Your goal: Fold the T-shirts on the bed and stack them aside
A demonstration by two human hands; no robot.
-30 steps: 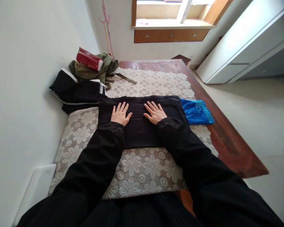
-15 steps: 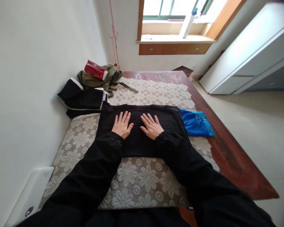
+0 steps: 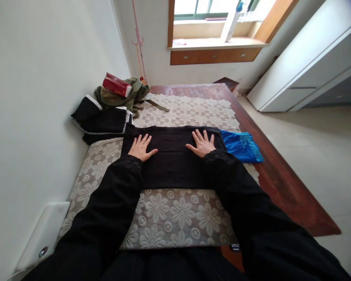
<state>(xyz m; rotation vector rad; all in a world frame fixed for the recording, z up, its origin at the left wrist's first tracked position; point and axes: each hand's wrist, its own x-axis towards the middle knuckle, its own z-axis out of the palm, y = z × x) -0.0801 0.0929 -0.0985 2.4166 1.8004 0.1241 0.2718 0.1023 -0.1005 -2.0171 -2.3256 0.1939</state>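
A folded black garment (image 3: pixel 172 160) lies flat on a beige flower-patterned cover (image 3: pixel 175 214) over a wooden bed platform. My left hand (image 3: pixel 140 147) rests palm down on its left part, fingers spread. My right hand (image 3: pixel 202 143) lies flat on its right part, fingers also spread. Neither hand holds anything. Both arms are in black sleeves.
A folded blue cloth (image 3: pixel 242 146) lies just right of the black garment. A black-and-white folded garment (image 3: pixel 101 121), an olive bundle (image 3: pixel 121 97) and a red box (image 3: pixel 116 85) sit by the left wall. The wooden platform edge (image 3: pixel 280 183) borders tiled floor; white cabinets (image 3: pixel 310 66) stand right.
My hands have slid apart across the black garment, left hand toward its left edge and right hand toward its right edge. The view has shifted slightly.
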